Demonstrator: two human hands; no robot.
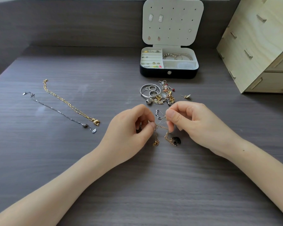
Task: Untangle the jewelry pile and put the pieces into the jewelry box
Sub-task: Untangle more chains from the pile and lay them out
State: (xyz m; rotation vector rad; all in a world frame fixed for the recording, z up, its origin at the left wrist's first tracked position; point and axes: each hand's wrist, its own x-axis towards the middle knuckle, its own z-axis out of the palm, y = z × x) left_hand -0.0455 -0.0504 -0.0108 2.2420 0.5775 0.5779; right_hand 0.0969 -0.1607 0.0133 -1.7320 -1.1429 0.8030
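A: Hands, quick.
B: Left hand [131,128] and right hand [191,123] are both in front of the black jewelry box with white lining [168,74]. Each pinches the knot of thin gold and silver chains [161,127] between thumb and forefinger. The other fingers are curled.

A: Is the knot on the table?
B: It's stretched between the two pinches, over the grey wood-grain table [55,160]. Can't tell if the loose ends touch the table. A gold clasp end [156,143] and a black rounded pendant [176,140] hang on the side away from the box. A silver curved pendant [158,114] sits on the box side.

A: Pile?
B: The tangled jewelry pile [158,94] has a silver bangle, rings, and gold and red bits. It lies just in front of the box, not touching it, between the box and the hands. A small gold pin [186,96] lies beside it, in front of the box's right end.

A: Box?
B: The lid [172,22] stands open with earrings pinned in it. Silver bangles [178,56] are in the back right compartment, small pieces in the left slots.

A: Rest?
B: Well left and in front of the box, laid out straight, are a gold chain with gold pendant [69,103] and a dark silver chain [59,111]. The gold one is nearer the box. A pale plywood drawer unit [260,46] stands right of the box.
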